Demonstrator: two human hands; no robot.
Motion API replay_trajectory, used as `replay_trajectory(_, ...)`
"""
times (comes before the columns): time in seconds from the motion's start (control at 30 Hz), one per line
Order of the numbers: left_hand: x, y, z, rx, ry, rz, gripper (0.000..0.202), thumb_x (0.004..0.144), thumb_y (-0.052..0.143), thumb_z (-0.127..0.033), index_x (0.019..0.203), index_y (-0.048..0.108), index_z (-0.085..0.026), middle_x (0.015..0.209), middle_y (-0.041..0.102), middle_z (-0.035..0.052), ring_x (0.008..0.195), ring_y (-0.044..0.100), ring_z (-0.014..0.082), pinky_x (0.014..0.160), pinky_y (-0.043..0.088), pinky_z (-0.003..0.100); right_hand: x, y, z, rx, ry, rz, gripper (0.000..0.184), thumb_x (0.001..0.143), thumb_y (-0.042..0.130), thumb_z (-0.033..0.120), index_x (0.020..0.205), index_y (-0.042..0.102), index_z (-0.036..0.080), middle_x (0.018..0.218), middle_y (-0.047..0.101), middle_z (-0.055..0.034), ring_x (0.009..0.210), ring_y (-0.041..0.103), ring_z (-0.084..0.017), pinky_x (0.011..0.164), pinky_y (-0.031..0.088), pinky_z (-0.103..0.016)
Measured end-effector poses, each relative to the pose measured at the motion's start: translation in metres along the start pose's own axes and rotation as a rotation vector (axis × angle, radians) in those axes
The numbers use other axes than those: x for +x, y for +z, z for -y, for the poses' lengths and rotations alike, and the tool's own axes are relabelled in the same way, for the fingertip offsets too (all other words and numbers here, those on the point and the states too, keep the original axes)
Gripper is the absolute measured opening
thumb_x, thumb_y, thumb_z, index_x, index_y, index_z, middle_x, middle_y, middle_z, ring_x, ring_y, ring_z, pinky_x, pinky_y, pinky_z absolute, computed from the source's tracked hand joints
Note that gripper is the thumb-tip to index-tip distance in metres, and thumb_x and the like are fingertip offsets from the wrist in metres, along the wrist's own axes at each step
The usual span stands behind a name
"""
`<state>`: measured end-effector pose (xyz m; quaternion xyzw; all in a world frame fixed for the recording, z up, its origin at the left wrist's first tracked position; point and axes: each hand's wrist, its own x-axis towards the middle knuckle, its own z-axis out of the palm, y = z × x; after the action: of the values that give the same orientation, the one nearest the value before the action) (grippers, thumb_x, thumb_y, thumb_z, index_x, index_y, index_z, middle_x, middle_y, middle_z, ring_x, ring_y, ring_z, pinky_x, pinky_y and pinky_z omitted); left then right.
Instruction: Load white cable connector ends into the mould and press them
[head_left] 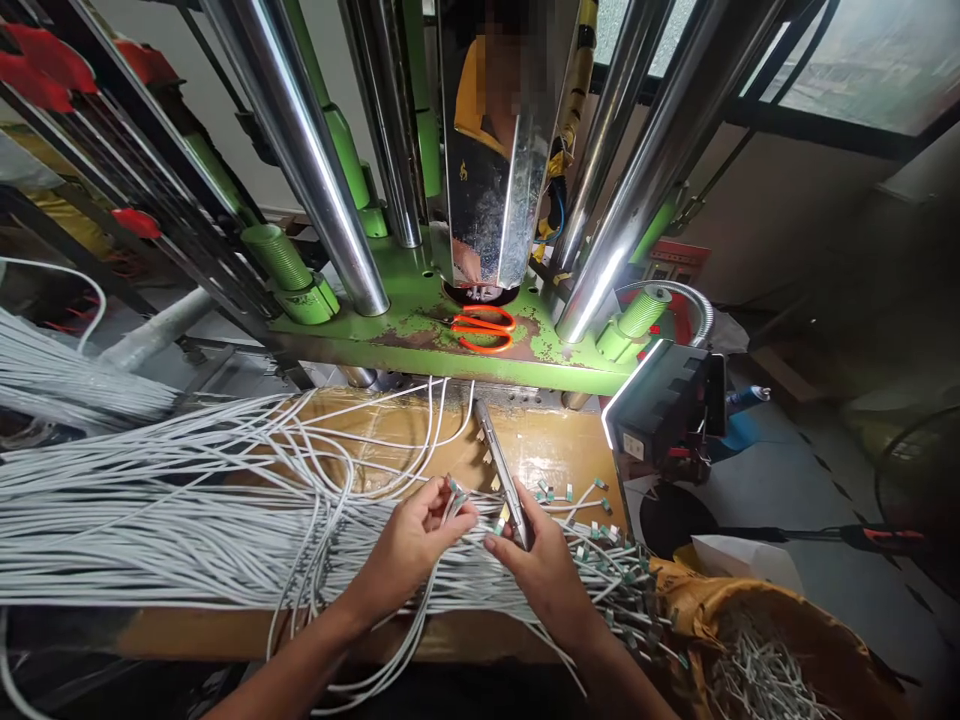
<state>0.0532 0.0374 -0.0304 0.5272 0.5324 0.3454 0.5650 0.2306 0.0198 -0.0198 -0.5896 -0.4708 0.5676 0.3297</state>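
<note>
My left hand pinches the end of a thin white cable with a small green-tipped connector, fingers closed on it. My right hand grips the near end of a long narrow metal bar that lies on the brown bench and points away from me. Both hands rest above a thick spread of white cables running off to the left. Loose cable ends with green connectors fan out to the right of my right hand.
A green press base with shiny steel columns stands behind the bench; orange scissors lie on it. A black box sits at the right. A yellow bag of white pieces is at lower right.
</note>
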Motion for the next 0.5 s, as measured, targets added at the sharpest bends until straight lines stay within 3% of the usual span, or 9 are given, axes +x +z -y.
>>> replay_trajectory(0.1,-0.003,-0.006,0.000,-0.092,-0.018,-0.007,0.026,0.085,0.063,-0.040,0.091,0.064,-0.015,0.088,0.066,0.0037,0.086,0.062,0.0185,0.079,0.048,0.027,0.002,0.000,-0.004,-0.006,-0.014,-0.002,0.065,0.077,0.064,0.024,0.140,0.044,0.021,0.080,0.059,0.0033,0.073,0.051,-0.015,0.074,0.043,-0.025)
replay_trajectory(0.27,0.004,-0.008,0.002,-0.072,-0.037,-0.056,0.025,0.083,0.065,-0.039,0.092,0.063,-0.016,0.067,0.059,-0.0019,0.059,0.054,0.0129,0.056,0.043,0.023,0.004,0.001,-0.009,0.012,0.003,-0.002,0.066,0.077,0.065,0.025,0.140,0.044,0.020,0.083,0.060,0.0027,0.074,0.051,-0.015,0.075,0.043,-0.026)
replay_trajectory(0.43,0.021,-0.009,0.000,0.304,0.240,0.162,0.021,0.088,0.058,-0.030,0.081,0.072,-0.017,0.072,0.067,0.0034,0.073,0.061,0.0176,0.070,0.046,0.026,0.005,0.002,-0.012,0.054,-0.010,0.009,0.068,0.077,0.065,0.024,0.141,0.042,0.020,0.087,0.061,0.0022,0.073,0.050,-0.014,0.074,0.042,-0.025)
replay_trajectory(0.5,0.026,-0.010,0.001,0.375,0.344,0.229,0.022,0.090,0.053,-0.023,0.086,0.073,-0.018,0.076,0.069,0.0040,0.074,0.063,0.0172,0.071,0.047,0.025,0.005,0.002,-0.011,0.053,-0.006,0.015,0.069,0.077,0.065,0.024,0.141,0.041,0.019,0.082,0.059,0.0031,0.072,0.049,-0.014,0.071,0.042,-0.024)
